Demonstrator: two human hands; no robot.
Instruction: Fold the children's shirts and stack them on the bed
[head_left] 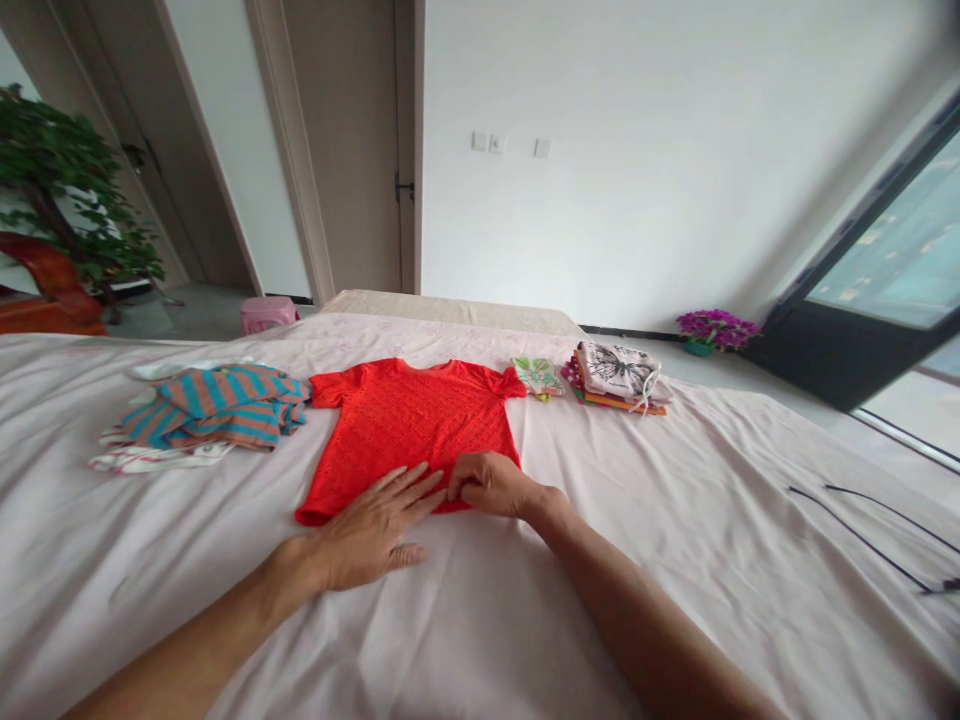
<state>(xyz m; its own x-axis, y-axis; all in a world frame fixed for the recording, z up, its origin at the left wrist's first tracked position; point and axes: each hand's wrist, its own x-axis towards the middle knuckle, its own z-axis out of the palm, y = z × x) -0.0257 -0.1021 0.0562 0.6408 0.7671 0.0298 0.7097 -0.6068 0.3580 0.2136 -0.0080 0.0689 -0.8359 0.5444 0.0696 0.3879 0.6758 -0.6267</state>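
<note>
A red short-sleeved T-shirt (405,420) lies spread on the pale sheet (600,560), its neckline away from me and its hem towards me. My left hand (379,520) rests flat across the hem, fingers stretched out over the fabric. Close beside its fingertips, my right hand (491,485) is closed, its fingers curled down in a pinch on the lower right part of the shirt near the hem. How much cloth sits between those fingers is hidden.
Left of the shirt is a loose heap with a blue-and-brown striped garment (217,405). At the right stand a folded green-and-white cloth (536,376) and a stack of folded clothes (619,372). Black cords (862,540) lie far right. A pink stool (268,313) stands beyond.
</note>
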